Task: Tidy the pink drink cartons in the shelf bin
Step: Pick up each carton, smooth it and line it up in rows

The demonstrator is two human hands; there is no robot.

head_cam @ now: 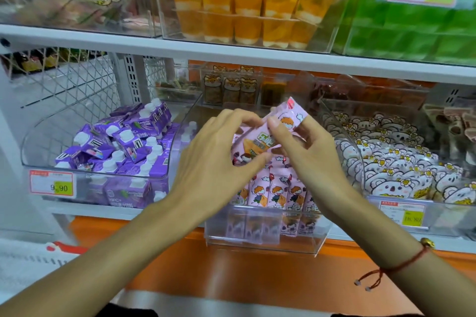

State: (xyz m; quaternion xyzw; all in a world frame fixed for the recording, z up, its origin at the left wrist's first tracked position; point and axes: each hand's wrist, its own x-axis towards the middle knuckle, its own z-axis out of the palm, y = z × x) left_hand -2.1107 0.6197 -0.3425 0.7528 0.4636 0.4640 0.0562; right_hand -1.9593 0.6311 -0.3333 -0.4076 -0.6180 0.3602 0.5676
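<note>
A pink drink carton [282, 121] with a cartoon child printed on it is held tilted above the clear shelf bin [262, 239]. My left hand [219, 157] grips its lower end, thumb under it. My right hand [306, 152] pinches its upper end from the right. Below the hands, several more pink cartons [275, 190] stand upright in a row at the bin's front. The back of the bin is hidden by my hands.
A clear bin of purple cartons [123, 141] sits to the left, and a bin of koala-print packets [401, 165] to the right. Orange jelly cups [247, 10] fill the shelf above. An orange ledge [231, 265] runs below the bins.
</note>
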